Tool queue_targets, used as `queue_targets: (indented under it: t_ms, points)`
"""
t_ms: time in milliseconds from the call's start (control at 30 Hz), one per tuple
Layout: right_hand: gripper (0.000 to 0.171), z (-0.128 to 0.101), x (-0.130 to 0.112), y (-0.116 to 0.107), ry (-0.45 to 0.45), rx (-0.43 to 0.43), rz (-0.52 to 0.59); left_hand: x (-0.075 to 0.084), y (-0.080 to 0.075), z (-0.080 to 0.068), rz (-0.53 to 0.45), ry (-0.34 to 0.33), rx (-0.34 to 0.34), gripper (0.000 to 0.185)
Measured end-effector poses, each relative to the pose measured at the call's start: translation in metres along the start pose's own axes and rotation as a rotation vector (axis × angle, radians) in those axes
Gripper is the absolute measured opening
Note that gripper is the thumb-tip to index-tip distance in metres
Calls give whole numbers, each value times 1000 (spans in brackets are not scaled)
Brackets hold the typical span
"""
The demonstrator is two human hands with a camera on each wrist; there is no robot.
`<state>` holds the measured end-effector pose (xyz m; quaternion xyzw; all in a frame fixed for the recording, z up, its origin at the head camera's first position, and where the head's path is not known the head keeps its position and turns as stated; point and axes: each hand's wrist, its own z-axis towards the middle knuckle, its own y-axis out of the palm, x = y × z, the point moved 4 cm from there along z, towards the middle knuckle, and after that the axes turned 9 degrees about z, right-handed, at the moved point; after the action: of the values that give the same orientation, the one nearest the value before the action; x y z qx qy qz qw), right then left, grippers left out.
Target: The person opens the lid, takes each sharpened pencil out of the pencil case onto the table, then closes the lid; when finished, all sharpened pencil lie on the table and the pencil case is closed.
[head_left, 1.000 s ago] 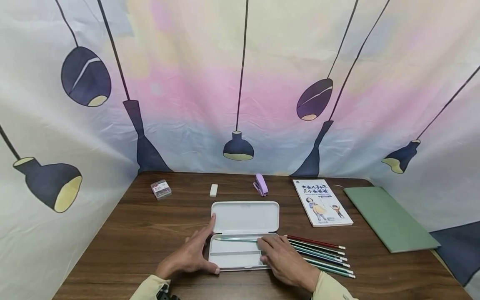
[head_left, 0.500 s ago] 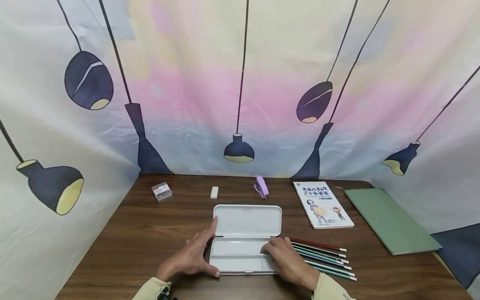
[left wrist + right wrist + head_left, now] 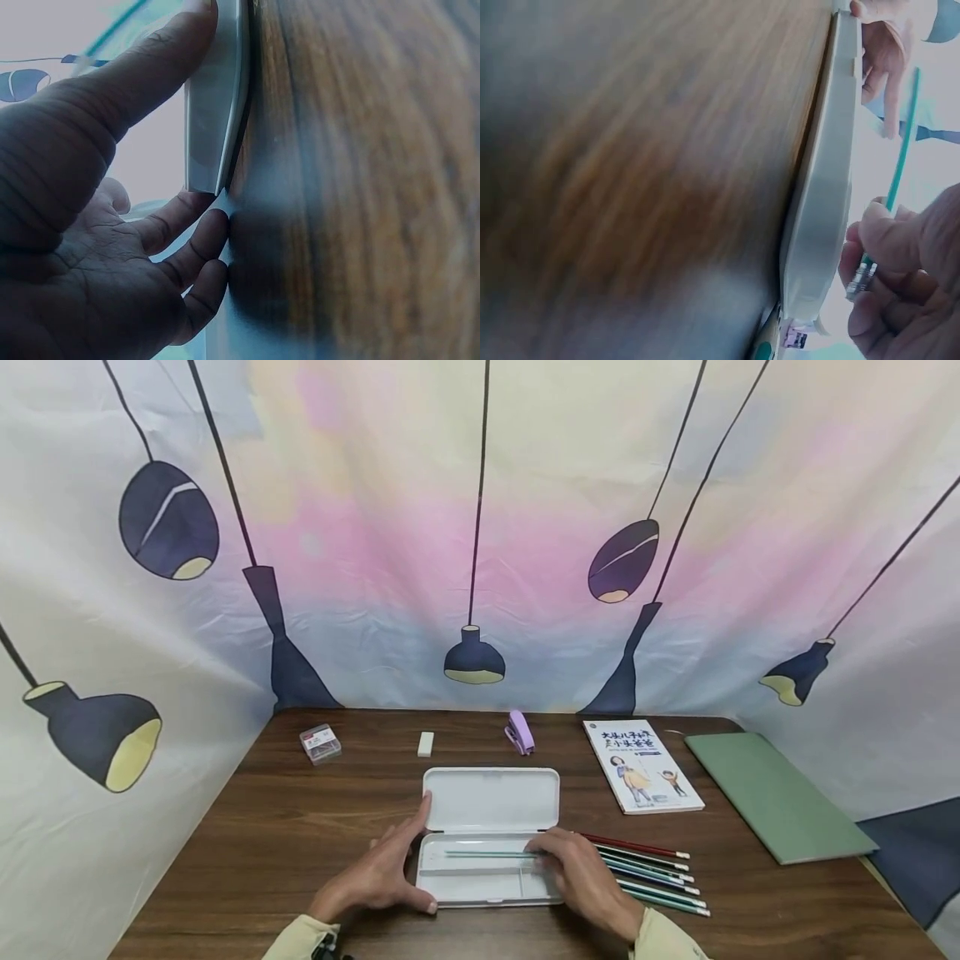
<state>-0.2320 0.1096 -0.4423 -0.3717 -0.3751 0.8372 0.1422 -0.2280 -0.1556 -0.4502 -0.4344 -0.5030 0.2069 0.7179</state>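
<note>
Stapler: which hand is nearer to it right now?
Right. The right hand pinches a pencil over the case's right end, below the stapler; the left hand rests at the case's left end, farther away.

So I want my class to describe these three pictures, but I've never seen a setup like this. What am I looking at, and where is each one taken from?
These are a person's two bare hands, filmed by three cameras. The wide picture comes from a head camera looking down at a wooden table; the two blurry close-ups come from cameras on each wrist. The left hand steadies an open white pencil case. The right hand pinches a green pencil over the case's tray. More pencils lie to the right. Further back are a clip box, eraser, purple stapler, book and green folder.
</note>
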Motion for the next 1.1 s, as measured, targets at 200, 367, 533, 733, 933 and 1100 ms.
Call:
queue_targets:
  t_ms: [200, 367, 533, 733, 933, 1100]
  points:
    - [18, 1, 1, -8, 56, 91, 57, -1, 0, 2, 1, 3, 1, 132]
    - [20, -1, 3, -13, 68, 137, 55, 0, -1, 3, 17, 5, 12, 133]
    - [23, -6, 7, -18, 95, 168, 62, -1, 0, 2, 19, -2, 4, 134]
    - [28, -14, 15, -30, 120, 221, 48, -2, 2, 1, 7, -6, -6, 134]
    - [29, -24, 24, -45, 143, 282, -11, -2, 1, 0, 1, 1, 0, 133]
    - [29, -33, 30, -57, 143, 324, -83, -1, 0, 1, -9, 7, 1, 132]
